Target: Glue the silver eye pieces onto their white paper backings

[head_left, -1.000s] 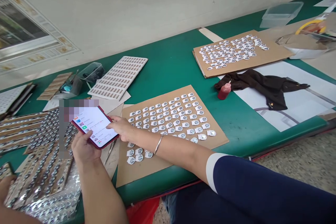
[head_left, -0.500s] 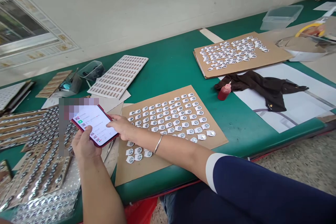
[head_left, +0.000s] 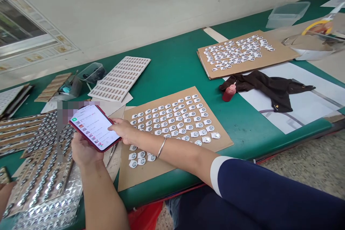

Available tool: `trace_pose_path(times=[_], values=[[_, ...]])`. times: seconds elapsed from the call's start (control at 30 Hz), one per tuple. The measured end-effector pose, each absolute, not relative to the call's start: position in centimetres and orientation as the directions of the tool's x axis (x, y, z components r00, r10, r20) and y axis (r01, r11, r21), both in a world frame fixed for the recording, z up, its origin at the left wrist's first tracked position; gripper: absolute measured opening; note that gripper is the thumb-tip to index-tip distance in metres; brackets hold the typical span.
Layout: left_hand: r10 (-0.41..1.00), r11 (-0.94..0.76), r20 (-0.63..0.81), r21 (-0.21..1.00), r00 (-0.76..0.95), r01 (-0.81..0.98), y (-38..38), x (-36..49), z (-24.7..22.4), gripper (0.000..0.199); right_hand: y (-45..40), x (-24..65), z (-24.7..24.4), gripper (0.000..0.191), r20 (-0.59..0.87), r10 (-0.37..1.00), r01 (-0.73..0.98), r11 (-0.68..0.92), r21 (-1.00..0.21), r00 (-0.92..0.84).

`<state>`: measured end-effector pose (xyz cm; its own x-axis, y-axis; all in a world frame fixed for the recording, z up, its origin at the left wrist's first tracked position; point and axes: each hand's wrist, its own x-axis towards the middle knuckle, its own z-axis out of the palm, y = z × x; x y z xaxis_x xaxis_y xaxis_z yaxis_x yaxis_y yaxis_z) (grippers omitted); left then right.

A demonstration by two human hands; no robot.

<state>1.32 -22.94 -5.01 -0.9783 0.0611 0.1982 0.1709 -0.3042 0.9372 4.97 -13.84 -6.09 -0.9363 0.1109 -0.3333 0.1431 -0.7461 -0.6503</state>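
A smartphone (head_left: 98,129) in a red case is held tilted above the table, its lit screen showing a white list with small coloured pictures. My left hand (head_left: 86,151) supports it from below, its fingers hidden under the case. My right hand (head_left: 124,131) grips the right edge, with the thumb over the screen; a silver bangle (head_left: 161,147) is on that wrist. Beneath my right forearm lies a brown cardboard sheet (head_left: 172,163) bearing rows of small round metal-and-white pieces (head_left: 199,125). Part of the rows is hidden by the arm.
Boards with shiny metal pieces (head_left: 51,165) crowd the left side, where part of a person's limb (head_left: 5,196) shows. Behind stand a slotted white tray (head_left: 121,77) and plastic tubs (head_left: 93,72). Right are another cardboard stack (head_left: 280,55), a red bottle (head_left: 229,93) and dark cloth (head_left: 269,82).
My left thumb has left the screen and gone out of sight, and the listed content differs. The phone has shifted slightly left. More of the limb shows at the left edge.
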Motion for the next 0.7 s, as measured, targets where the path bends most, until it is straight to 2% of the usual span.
trace_pose_path(times=[0.13,0.47,0.7], values=[[0.089,-0.288,0.195,0.944,-0.977,0.162,-22.7,1.5,-4.8,0.038,-13.7,5.0,-6.1,0.052,-0.339,0.105,0.153,-0.742,-0.653,-0.935],[-0.004,-0.267,0.103,0.958,-0.995,0.1,-23.6,0.7,-5.6,0.029,-13.8,4.8,-6.4,0.053,-0.342,0.1,0.158,-0.744,-0.649,-0.934],[0.044,-0.215,0.184,0.962,-0.982,0.17,-24.0,0.5,-6.1,0.037,-13.9,4.7,-6.3,0.054,-0.368,0.112,0.169,-0.741,-0.65,-0.923]])
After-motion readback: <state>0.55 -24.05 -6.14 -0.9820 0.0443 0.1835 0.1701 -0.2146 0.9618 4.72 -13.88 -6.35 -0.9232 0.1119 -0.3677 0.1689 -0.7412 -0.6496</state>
